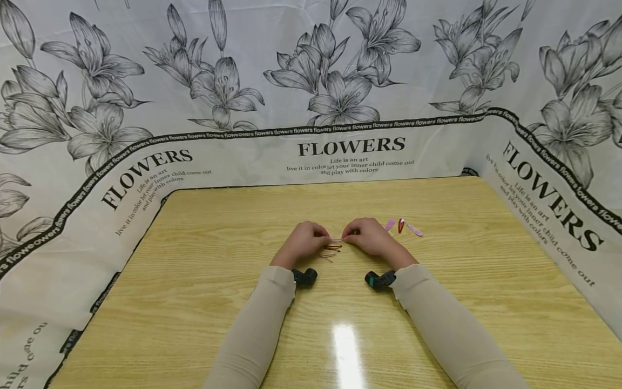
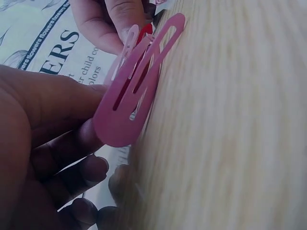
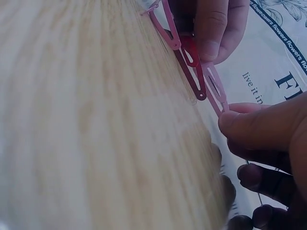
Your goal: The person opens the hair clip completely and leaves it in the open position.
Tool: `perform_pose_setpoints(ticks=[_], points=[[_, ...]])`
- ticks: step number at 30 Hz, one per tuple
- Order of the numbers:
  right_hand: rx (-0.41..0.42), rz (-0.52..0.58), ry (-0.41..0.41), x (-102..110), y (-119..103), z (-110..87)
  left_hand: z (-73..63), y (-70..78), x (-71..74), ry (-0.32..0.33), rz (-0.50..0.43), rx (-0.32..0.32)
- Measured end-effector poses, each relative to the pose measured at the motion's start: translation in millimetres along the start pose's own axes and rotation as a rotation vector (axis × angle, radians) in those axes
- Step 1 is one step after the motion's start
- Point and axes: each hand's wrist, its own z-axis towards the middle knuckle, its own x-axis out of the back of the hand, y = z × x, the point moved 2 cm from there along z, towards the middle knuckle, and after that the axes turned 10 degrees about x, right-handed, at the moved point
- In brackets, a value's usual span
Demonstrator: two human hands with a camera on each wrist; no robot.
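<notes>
A light pink snap hair clip [image 3: 214, 86] is stretched between both hands, just above the table. My left hand [image 1: 306, 239] pinches one end of it with thumb and finger. At the other end, my right hand [image 1: 367, 236] pinches it the same way, its lower fingers curled in. On the near side of the held clip are a red clip [image 3: 190, 50] and a dark red clip [image 3: 197, 85]. Closer to the left wrist camera, a darker pink clip [image 2: 117, 127] covers part of the left fingertips in that view.
Beyond the right hand on the wooden table [image 1: 218, 302] lie a purple-pink clip [image 1: 390, 224], a red clip [image 1: 400, 226] and a pink clip [image 1: 414, 230]. A white cloth [image 1: 252, 156] with printed flowers rises along the back and sides.
</notes>
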Motion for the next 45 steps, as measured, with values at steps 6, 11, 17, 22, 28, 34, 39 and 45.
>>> perform_pose_setpoints(ticks=[6, 11, 17, 22, 28, 34, 39, 45], points=[[0.011, -0.009, -0.007, 0.4, -0.5, 0.7, 1.2, 0.0, -0.1, -0.004, 0.044, 0.01], [0.016, -0.004, -0.007, -1.0, 1.1, 1.7, 2.2, 1.1, 0.6, -0.015, 0.064, 0.011], [-0.005, -0.005, -0.008, -1.2, 2.2, 2.0, 1.6, 3.4, 1.5, -0.025, 0.067, 0.013], [-0.027, -0.007, -0.01, -1.0, 2.4, 1.3, 1.9, 2.7, 1.0, -0.027, 0.078, 0.015], [-0.029, -0.003, -0.005, -1.9, 2.1, 0.0, 3.8, 0.4, 0.2, -0.03, 0.086, 0.013], [-0.016, -0.007, -0.005, -2.5, 2.5, -0.4, 4.9, -1.6, -0.3, -0.042, 0.061, 0.026], [-0.02, -0.007, -0.003, -2.5, 3.0, -0.4, 6.1, -2.9, -0.4, -0.041, 0.054, 0.026], [-0.014, 0.003, 0.002, -2.1, 3.3, -1.1, 5.9, -2.7, 0.2, -0.039, 0.042, 0.025]])
